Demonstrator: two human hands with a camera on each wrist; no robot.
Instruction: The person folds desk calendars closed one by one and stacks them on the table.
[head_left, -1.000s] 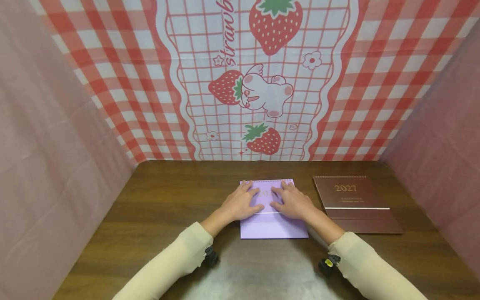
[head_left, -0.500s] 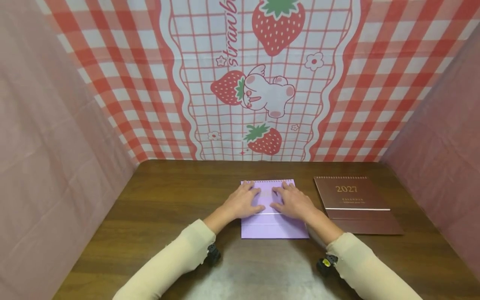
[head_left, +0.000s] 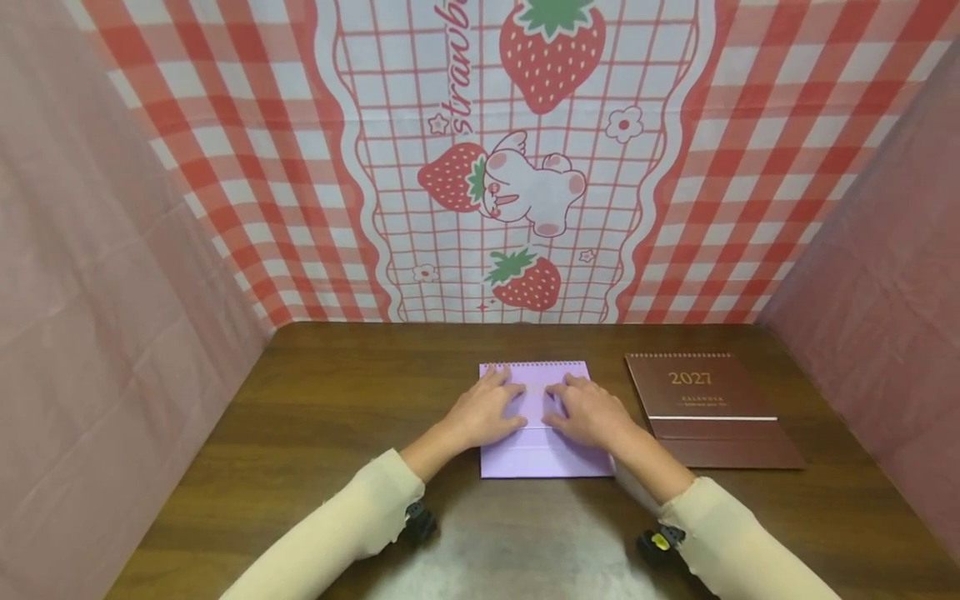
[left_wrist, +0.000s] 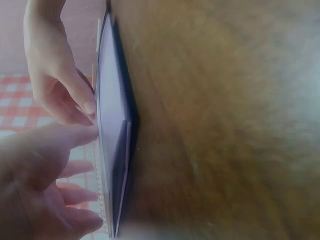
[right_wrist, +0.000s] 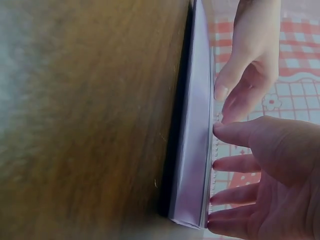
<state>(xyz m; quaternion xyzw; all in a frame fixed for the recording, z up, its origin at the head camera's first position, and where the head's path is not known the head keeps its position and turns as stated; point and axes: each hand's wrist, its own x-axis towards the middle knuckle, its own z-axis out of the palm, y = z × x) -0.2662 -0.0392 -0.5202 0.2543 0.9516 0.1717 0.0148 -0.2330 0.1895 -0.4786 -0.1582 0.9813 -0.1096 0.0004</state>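
A light purple spiral-bound desk calendar (head_left: 542,460) lies nearly flat at the middle of the table. My left hand (head_left: 483,410) rests its spread fingertips on the calendar's left half, thumb by the crease across its lower part. On the right half, my right hand (head_left: 591,414) touches the cover the same way, fingers bent slightly. The two thumbs point toward each other with a strip of cover between them. Seen from the left wrist, the calendar's side edge (left_wrist: 112,95) shows its layers parted a little, with the fingertips on the upper face. The hands hide most of the cover.
A brown calendar (head_left: 701,400) marked 2027 lies to the right on the wooden table (head_left: 300,433). Behind the table hangs a red checked strawberry cloth (head_left: 525,192). Pink cloths (head_left: 112,250) close off both sides. Small black devices sit at both wrists.
Both hands have stayed on the purple calendar. Their fingertips have slid slightly toward the near edge and the right fingers bend a little more. The brown calendar lies where it was.
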